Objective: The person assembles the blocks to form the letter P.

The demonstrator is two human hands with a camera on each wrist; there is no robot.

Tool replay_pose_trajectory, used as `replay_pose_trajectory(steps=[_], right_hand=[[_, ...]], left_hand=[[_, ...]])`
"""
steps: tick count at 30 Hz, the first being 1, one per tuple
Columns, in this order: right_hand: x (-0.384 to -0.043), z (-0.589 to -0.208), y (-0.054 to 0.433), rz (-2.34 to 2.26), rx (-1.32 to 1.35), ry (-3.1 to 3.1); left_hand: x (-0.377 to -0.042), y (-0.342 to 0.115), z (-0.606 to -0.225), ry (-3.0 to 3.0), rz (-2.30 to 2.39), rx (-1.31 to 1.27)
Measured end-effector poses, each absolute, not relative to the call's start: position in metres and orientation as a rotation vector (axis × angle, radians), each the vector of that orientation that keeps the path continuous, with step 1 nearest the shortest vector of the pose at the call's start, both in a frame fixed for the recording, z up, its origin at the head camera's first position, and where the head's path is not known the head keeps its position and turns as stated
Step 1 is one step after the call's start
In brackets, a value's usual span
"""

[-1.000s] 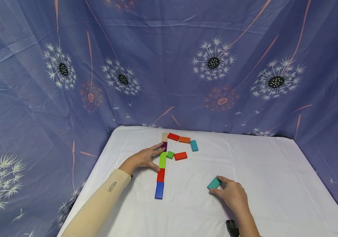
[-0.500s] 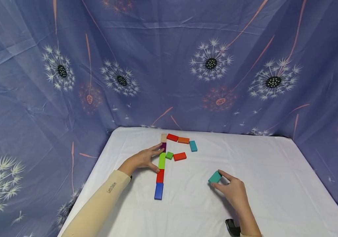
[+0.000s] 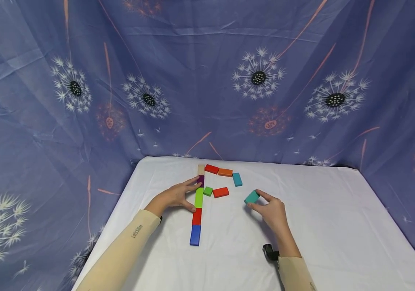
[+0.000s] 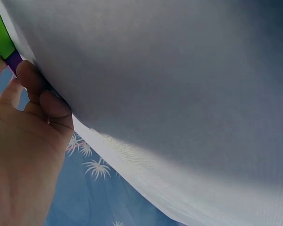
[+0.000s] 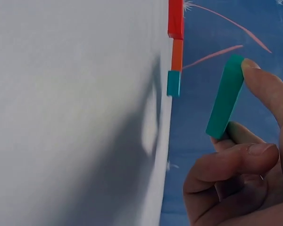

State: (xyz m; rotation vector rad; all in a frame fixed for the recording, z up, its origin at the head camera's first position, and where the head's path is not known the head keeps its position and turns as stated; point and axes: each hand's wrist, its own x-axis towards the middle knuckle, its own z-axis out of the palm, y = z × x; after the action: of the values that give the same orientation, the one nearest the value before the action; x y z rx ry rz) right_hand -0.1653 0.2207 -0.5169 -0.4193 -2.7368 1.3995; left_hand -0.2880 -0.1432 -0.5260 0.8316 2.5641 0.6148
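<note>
A teal block (image 3: pixel 252 197) is pinched between thumb and finger of my right hand (image 3: pixel 273 211), held above the white cloth; the right wrist view shows the teal block (image 5: pixel 226 97) on its narrow side. My left hand (image 3: pixel 174 195) rests against the left side of a column of blocks, fingertips at the purple block (image 3: pixel 201 180) and thumb by the red block (image 3: pixel 196 216). Between them lies a lime green block (image 3: pixel 199 197). The column has a tan block (image 3: pixel 201 169) at its far end and a blue block (image 3: pixel 194 235) at its near end.
Right of the column's top run a red block (image 3: pixel 211 169), an orange block (image 3: pixel 225 172) and a blue-teal block (image 3: pixel 237 179). Lower, a small green block (image 3: pixel 208 191) and another red block (image 3: pixel 221 192) branch off. A patterned blue curtain (image 3: pixel 200 101) hangs behind the white-covered table (image 3: pixel 331 214).
My right hand has carried the teal block forward and slightly left, nearer the other blocks. My left hand has stayed at the column.
</note>
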Motion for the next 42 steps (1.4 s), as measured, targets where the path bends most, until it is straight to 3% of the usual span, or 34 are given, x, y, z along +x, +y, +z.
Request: replay_pose_trajectory(steps=[13, 42], right_hand=[[-0.206, -0.532, 0.201, 1.438, -0.404, -2.727], [-0.225, -0.537, 0.171, 1.083, -0.438, -2.894]], left_hand=[[-0.287, -0.142, -0.527, 2.553, 0.618, 0.847], [-0.287, -0.143, -0.525, 2.555, 0.623, 0.836]])
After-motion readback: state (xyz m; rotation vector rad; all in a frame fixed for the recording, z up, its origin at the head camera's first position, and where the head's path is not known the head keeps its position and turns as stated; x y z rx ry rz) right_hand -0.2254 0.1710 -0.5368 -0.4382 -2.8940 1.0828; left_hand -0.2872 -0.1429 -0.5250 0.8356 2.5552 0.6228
